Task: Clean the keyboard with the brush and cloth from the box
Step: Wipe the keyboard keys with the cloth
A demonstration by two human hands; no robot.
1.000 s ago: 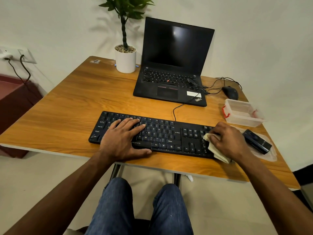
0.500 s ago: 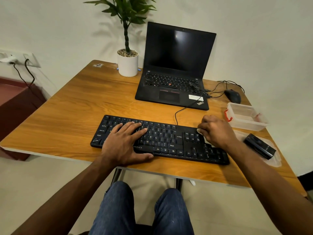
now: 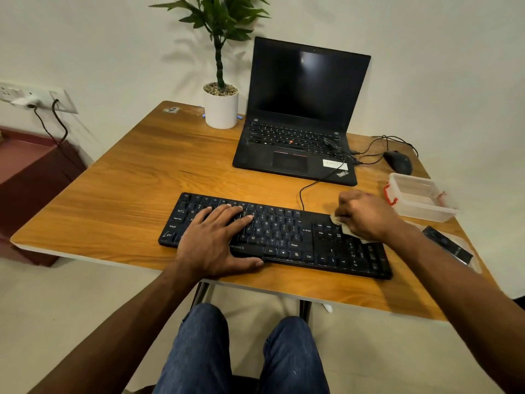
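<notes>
A black keyboard lies across the near part of the wooden table. My left hand rests flat on its left half, fingers spread, holding it down. My right hand is closed around a pale cloth and presses it on the keyboard's upper right area, near the back edge. The clear plastic box with red clips stands open to the right. A black brush lies on the box's clear lid at the table's right edge.
An open black laptop stands behind the keyboard, whose cable runs up to it. A white potted plant is at the back, a black mouse at the far right. My knees are under the table's front edge.
My right hand has slid the cloth from the keyboard's near right corner up toward its back edge. The left hand has stayed in place.
</notes>
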